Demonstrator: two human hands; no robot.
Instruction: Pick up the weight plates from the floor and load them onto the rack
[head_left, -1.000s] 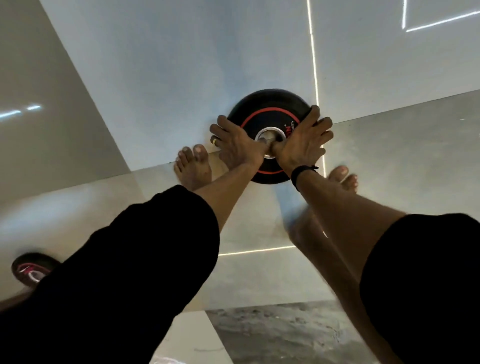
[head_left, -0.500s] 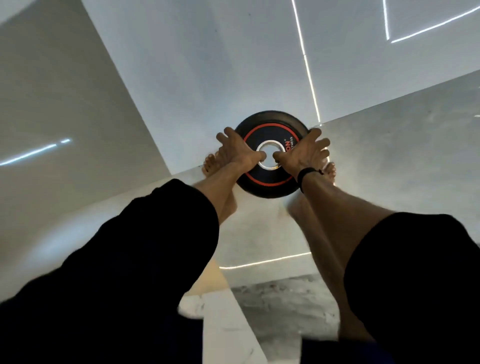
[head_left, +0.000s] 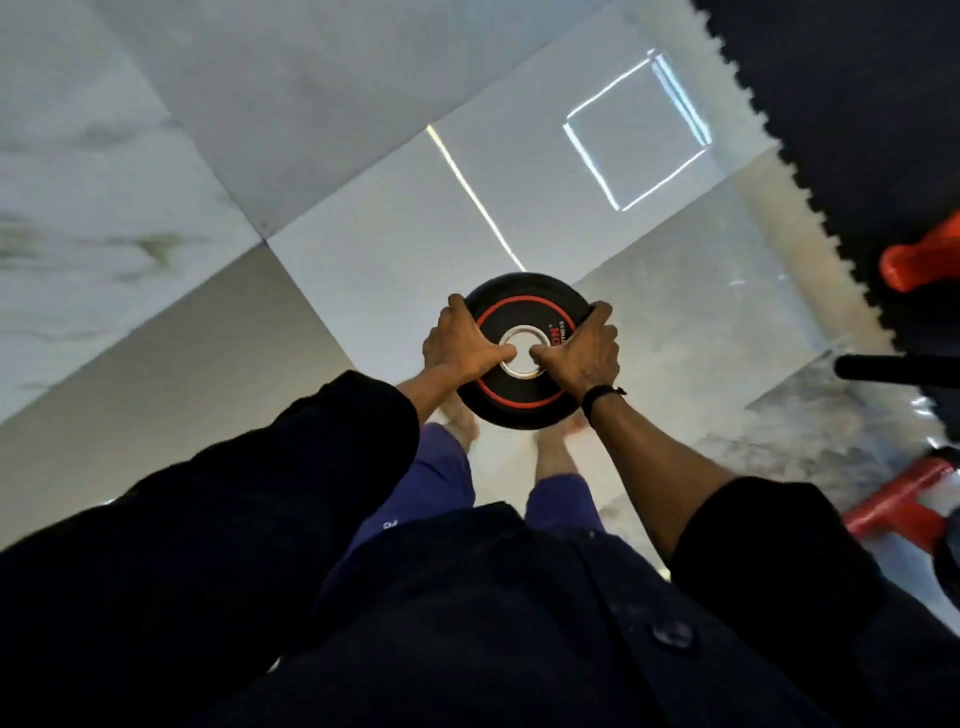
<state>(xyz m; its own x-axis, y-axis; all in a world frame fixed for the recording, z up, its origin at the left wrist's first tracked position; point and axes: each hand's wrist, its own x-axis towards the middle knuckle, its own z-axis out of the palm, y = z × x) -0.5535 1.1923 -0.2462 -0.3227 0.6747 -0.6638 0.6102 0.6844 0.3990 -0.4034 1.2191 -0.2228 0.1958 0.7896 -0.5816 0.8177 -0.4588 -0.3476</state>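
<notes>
Black weight plate (head_left: 524, 395) in left hand (head_left: 460, 345) and right hand (head_left: 587, 351), above pale floor tiles (head_left: 363, 197)

Fingers of left hand (head_left: 457, 347) and right hand (head_left: 584, 351) curled out of sight under the rim of the weight plate (head_left: 524, 358). Lettering on the plate partly covered by the right hand, unreadable. Both feet (head_left: 553, 457) mostly hidden beneath the plate. Red frame (head_left: 904, 506) and black bar (head_left: 893, 369) cut off by right edge. Orange-red object (head_left: 922, 257) cut off too, unidentifiable.
</notes>
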